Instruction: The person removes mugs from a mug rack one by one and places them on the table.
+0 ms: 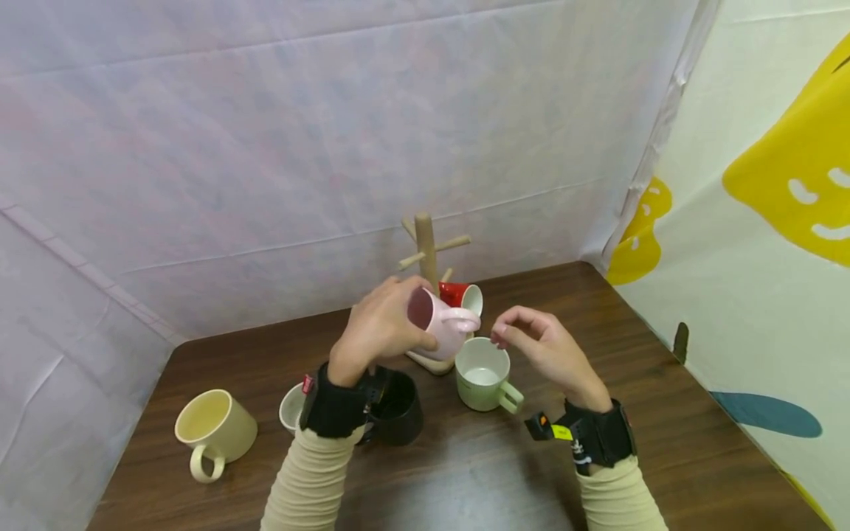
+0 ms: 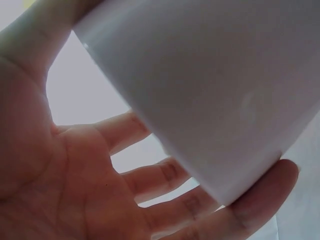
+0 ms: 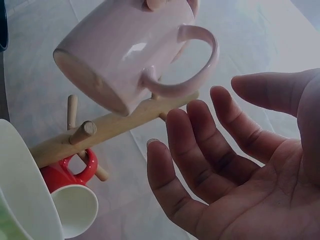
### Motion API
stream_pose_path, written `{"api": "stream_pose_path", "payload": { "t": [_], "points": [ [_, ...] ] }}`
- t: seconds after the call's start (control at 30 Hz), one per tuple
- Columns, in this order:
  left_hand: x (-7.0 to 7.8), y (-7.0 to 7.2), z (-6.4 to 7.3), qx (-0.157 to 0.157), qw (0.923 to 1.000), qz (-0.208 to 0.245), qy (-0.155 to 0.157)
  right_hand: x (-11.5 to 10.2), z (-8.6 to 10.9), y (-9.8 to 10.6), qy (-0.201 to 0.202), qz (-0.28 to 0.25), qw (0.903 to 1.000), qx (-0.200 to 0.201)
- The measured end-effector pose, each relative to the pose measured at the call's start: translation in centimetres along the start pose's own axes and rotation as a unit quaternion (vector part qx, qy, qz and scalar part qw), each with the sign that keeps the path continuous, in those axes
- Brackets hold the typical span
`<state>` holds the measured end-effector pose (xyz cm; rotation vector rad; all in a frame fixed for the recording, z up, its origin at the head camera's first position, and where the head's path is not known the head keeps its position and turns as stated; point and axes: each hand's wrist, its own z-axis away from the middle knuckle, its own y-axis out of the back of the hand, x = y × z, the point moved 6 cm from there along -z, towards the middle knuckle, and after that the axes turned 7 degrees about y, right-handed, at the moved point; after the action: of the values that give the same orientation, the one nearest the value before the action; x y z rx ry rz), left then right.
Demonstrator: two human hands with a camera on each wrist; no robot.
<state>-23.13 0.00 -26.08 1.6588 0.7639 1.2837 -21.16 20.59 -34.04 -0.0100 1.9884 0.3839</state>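
A pink mug (image 1: 446,329) is held in the air by my left hand (image 1: 384,324), thumb and fingers around its body. In the head view its mouth faces left and its handle points right. The left wrist view shows fingers along the mug's pale side (image 2: 215,90). My right hand (image 1: 547,350) hovers to the right of the handle, holding nothing. Its fingers (image 3: 181,150) are loosely bent just short of the handle (image 3: 207,55) in the right wrist view. Behind the pink mug stands a wooden mug tree (image 1: 426,243), a red mug (image 1: 458,294) hanging on a lower peg.
A light green mug (image 1: 479,391) stands upright below the right hand. A black mug (image 1: 400,420) and a white mug (image 1: 290,408) sit near the left wrist, partly hidden by it. Farther left is a yellow mug (image 1: 232,431). White cloth walls (image 1: 299,147) border the brown table (image 1: 664,435).
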Motion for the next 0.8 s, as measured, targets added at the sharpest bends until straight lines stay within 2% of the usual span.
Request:
{"api": "stream_pose_path", "payload": {
  "t": [0.43, 0.8],
  "points": [
    [0.6, -1.0, -0.4, 0.003, 0.9996, -0.024, 0.015, -0.1, -0.2, -0.6, 0.018, -0.012, 0.9996, -0.018],
    [0.9, -1.4, -0.4, -0.002, 0.9992, -0.037, 0.012, -0.3, -0.3, -0.6, 0.021, -0.016, 0.9996, -0.009]
  ]
}}
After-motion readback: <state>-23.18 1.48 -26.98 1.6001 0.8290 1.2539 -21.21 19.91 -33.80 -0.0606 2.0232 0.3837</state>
